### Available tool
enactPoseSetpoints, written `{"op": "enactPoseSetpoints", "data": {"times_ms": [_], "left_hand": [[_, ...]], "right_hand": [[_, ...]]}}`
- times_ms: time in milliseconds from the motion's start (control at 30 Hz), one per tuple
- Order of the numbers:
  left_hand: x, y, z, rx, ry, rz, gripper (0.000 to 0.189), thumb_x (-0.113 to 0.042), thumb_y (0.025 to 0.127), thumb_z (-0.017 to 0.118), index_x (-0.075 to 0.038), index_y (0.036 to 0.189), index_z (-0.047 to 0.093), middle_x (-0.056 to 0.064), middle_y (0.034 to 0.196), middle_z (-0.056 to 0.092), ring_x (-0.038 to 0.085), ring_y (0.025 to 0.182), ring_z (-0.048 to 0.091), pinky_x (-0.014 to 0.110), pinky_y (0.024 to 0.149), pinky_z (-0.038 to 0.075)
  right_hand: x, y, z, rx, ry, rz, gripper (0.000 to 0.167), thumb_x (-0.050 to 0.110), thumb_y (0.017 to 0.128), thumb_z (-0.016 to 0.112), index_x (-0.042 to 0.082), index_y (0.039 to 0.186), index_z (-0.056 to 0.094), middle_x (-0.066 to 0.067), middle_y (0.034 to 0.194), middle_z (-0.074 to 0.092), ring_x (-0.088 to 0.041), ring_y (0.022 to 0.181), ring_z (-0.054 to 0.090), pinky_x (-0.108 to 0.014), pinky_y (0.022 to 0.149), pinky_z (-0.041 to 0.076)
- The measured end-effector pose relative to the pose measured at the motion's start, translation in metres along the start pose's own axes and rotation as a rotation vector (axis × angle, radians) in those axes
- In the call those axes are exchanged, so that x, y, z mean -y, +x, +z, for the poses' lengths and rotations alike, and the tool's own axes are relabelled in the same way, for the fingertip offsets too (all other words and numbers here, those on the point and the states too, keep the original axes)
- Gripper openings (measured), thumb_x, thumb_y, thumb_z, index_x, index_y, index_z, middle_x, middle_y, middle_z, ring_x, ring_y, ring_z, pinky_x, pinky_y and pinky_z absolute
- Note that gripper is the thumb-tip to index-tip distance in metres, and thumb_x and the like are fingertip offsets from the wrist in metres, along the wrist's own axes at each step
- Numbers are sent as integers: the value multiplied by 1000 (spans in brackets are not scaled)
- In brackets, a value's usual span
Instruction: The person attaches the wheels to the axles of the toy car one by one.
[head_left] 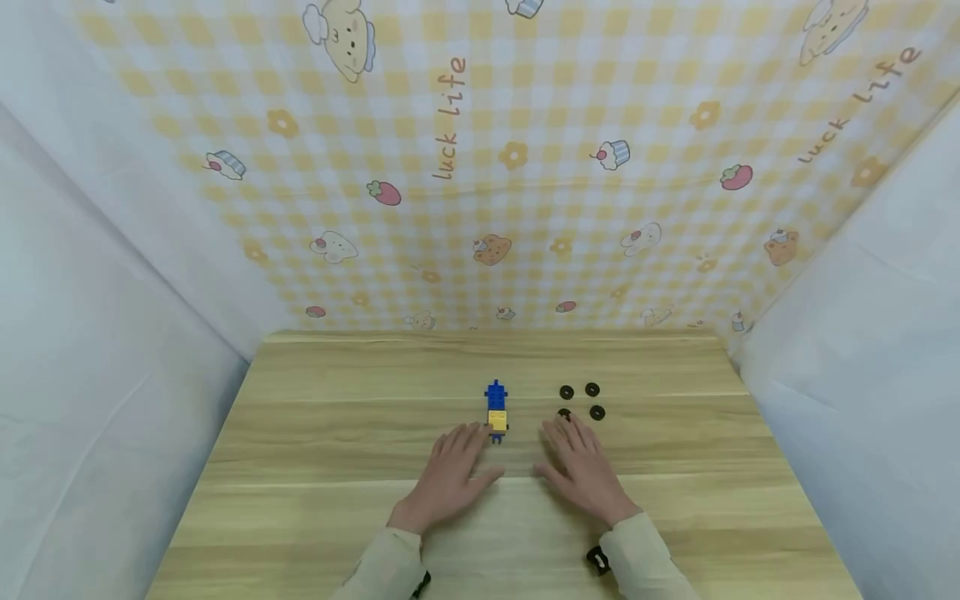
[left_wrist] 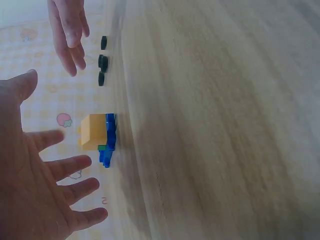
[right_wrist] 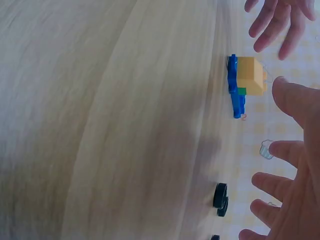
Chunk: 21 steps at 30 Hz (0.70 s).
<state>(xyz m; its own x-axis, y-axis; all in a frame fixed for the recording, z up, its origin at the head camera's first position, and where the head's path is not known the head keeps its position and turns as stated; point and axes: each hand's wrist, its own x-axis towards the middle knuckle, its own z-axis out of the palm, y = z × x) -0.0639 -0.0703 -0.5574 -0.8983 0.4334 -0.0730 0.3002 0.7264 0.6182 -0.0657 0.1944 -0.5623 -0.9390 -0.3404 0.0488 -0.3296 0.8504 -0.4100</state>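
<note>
A toy vehicle base of blue building blocks (head_left: 496,395) lies on the table, a yellow block (head_left: 497,421) stacked on its near end. In the left wrist view a small green piece (left_wrist: 102,147) shows beside the yellow block. My left hand (head_left: 450,475) is spread just left of and nearer than the base, holding nothing. To the right, my right hand (head_left: 585,475) is likewise spread and holds nothing. Several small black toy tires (head_left: 592,389) lie beyond its fingertips; in the head view those fingers partly cover the nearest one.
Both hands are over a wood-grain table (head_left: 315,400). Behind it hangs a yellow checked cloth (head_left: 513,200), with white cloth walls (head_left: 97,375) at the sides. Near the right sleeve (head_left: 645,550) shows a black wrist-worn piece (head_left: 597,561).
</note>
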Motion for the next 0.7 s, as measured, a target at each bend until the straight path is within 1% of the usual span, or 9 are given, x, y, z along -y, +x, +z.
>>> {"op": "enactPoseSetpoints", "data": {"times_ms": [100, 167, 233, 300, 367, 467, 533, 633, 700], "left_hand": [[1, 8, 2, -19, -4, -11, 74, -59, 100, 44, -17, 159, 26, 13, 160, 34, 37, 149, 29, 60, 120, 22], [1, 12, 4, -35, -21, -32, 75, -58, 100, 45, -16, 159, 25, 12, 159, 36, 35, 147, 32, 59, 118, 26], [1, 16, 7, -70, -44, -50, 72, -55, 101, 47, -14, 157, 29, 12, 157, 40, 35, 144, 38, 59, 115, 33], [1, 21, 12, -121, -70, -73, 67, -49, 101, 51, -11, 154, 34, 14, 151, 46, 35, 138, 46, 57, 110, 40], [3, 27, 18, -179, -82, -96, 63, -45, 101, 54, -8, 150, 40, 15, 144, 52, 33, 130, 53, 54, 103, 47], [5, 35, 27, -246, -117, -139, 60, -43, 99, 57, -7, 145, 46, 15, 136, 58, 31, 120, 60, 51, 93, 53], [5, 41, 31, -261, -136, -171, 60, -46, 98, 58, -6, 143, 48, 14, 133, 59, 30, 116, 62, 49, 90, 55], [3, 50, 34, -268, -158, -216, 62, -51, 96, 58, -6, 139, 51, 14, 126, 60, 29, 105, 64, 46, 80, 56], [2, 58, 35, -268, -142, -247, 63, -56, 95, 57, -7, 135, 53, 12, 121, 61, 26, 97, 65, 42, 73, 54]], "right_hand": [[-5, 0, 1, -12, 13, 25, 71, 43, 96, 64, 6, 152, 40, -22, 156, 37, -46, 147, 26, -62, 120, 20], [-8, 1, 2, -40, 30, 55, 70, 40, 95, 65, 4, 150, 41, -24, 153, 41, -45, 144, 32, -61, 118, 25], [-11, 2, 3, -68, 48, 110, 69, 38, 95, 66, 2, 149, 42, -26, 146, 47, -45, 137, 40, -59, 113, 33], [-14, 5, 4, -95, 67, 171, 68, 36, 95, 66, -1, 148, 42, -26, 135, 54, -42, 123, 52, -55, 102, 45], [-17, 10, 5, -111, 86, 236, 67, 34, 95, 67, -2, 147, 42, -25, 123, 58, -36, 106, 58, -50, 89, 51], [-22, 16, 6, -120, 106, 290, 62, 32, 96, 65, -3, 143, 45, -19, 108, 61, -28, 88, 59, -44, 73, 52], [-25, 20, 6, -119, 119, 308, 58, 33, 97, 64, -2, 140, 48, -17, 103, 62, -25, 84, 59, -42, 70, 51], [-29, 26, 8, -112, 127, 320, 54, 36, 98, 62, -2, 135, 53, -16, 103, 63, -24, 81, 60, -42, 68, 52], [-31, 30, 9, -108, 126, 339, 54, 38, 98, 62, -2, 133, 55, -18, 111, 64, -25, 85, 62, -44, 72, 54]]}}
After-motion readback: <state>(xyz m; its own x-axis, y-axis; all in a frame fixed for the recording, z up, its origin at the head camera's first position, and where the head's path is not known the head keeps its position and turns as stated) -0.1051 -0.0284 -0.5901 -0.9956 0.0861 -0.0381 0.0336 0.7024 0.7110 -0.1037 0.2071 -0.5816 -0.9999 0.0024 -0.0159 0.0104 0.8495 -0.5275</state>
